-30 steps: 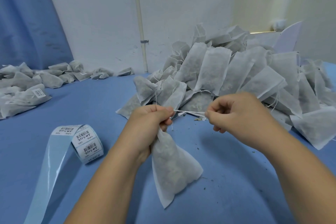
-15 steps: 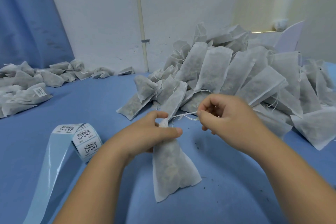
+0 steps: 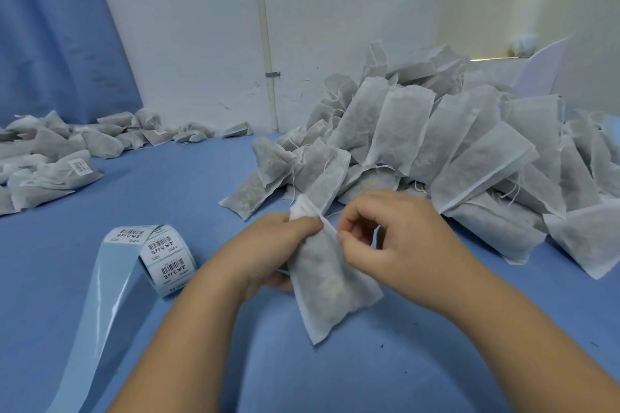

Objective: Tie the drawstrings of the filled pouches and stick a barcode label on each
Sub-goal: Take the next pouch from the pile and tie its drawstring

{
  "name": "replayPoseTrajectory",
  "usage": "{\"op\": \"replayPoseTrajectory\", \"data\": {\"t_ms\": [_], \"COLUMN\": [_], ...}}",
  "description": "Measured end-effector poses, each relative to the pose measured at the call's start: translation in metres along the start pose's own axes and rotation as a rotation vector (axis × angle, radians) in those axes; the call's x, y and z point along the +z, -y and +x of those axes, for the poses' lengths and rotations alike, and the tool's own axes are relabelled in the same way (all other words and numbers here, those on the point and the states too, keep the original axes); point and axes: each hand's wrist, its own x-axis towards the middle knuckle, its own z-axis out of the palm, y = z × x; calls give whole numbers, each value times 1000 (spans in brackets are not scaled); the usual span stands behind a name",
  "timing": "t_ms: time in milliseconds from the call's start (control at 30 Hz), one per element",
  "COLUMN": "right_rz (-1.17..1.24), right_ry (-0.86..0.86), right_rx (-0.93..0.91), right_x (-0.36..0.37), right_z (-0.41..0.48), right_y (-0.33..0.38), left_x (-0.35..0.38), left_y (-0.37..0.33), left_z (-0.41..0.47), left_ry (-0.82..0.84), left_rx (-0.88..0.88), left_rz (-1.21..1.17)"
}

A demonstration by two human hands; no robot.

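Down on the blue counter [image 3: 174, 191], right in front of us, we've got one filled pouch [image 3: 330, 282] held up on end between our hands. We can't tell if its bottom corner touches the cloth. Our left hand [image 3: 268, 245] is wrapped round the gathered neck, fingers curled tight on it so the top bunches into a little white tuft. Our right hand [image 3: 396, 245] sits just beside it. Its thumb and forefinger are nipped together on the drawstring [image 3: 328, 226], and the other fingers are loosely curled with nothing in them. Honestly we can't tell whether a loop is formed yet, the string is too thin to read.

So we reckon we're mid-tie: neck cinched, knot not finished, and no label on this one that we can see. The next move probably needs the right hand to carry the string round and pull it snug while the left pins the neck, otherwise the gather opens up. After that it's over to the label roll [image 3: 164, 255], lying near our left forearm with its liner trailing toward us, to peel off a barcode.

Untied pouches sit heaped in a pile [image 3: 453, 151] behind our right hand, and the labelled ones [image 3: 53, 174] lie well off to the left.
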Motion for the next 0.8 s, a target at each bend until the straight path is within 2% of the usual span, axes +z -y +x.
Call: {"op": "replayPoseTrajectory", "data": {"t_ms": [100, 267, 400, 500, 700, 800], "right_rz": [-79, -119, -131, -100, -61, 57], "right_ry": [25, 88, 70, 22, 8, -45], "right_rx": [-63, -71, -52, -31, 8, 83], "right_x": [6, 11, 9, 6, 7, 7], "right_z": [-1, -2, -1, -2, 1, 2], "right_y": [3, 3, 0, -3, -8, -8], "left_x": [6, 9, 5, 3, 5, 5], "left_y": [-2, -5, -5, -7, -6, -6], "left_z": [0, -1, -2, -1, -1, -2], "left_ry": [-58, -61, -18, 19, 63, 37], "left_rx": [55, 89, 55, 64, 224, 245], "left_rz": [-49, -85, -261, -385, -355, -383]}}
